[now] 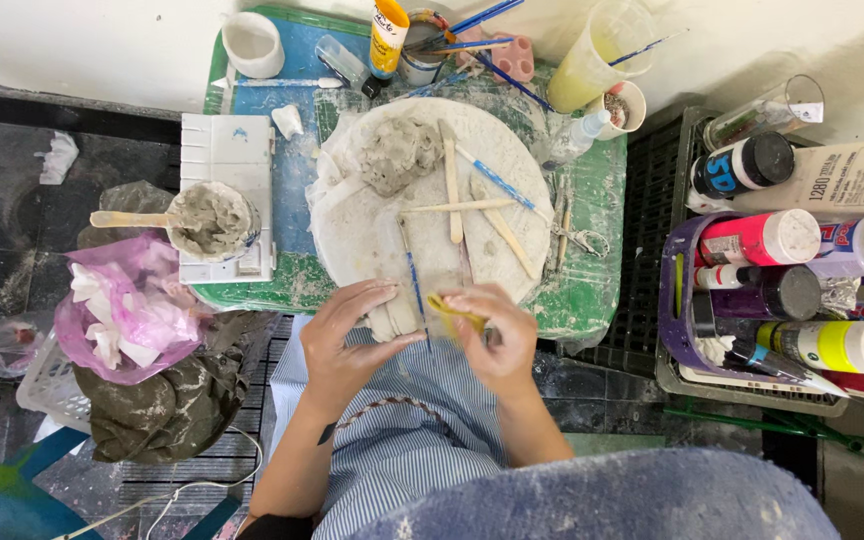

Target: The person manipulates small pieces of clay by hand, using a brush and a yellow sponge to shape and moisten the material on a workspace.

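Both hands meet at six o'clock on the round white board [352, 235]; the left hand [345, 335] cups a pale clay piece [392, 318], fingers curled loosely around it; the right hand [497, 335] pinches a yellow tool [449, 306] against the clay; at twelve o'clock a grey clay lump [399, 152]; at nine o'clock a clay-filled cup [212, 219]; wooden sticks [453, 195] lie mid-board

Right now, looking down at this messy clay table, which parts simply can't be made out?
All in the head view:
- Pale grey clay piece: mostly covered by the left hand.
- Small yellow tool: its lower end hidden in the right hand.
- Bright paint bottles in the purple basket: cut off by the right edge.
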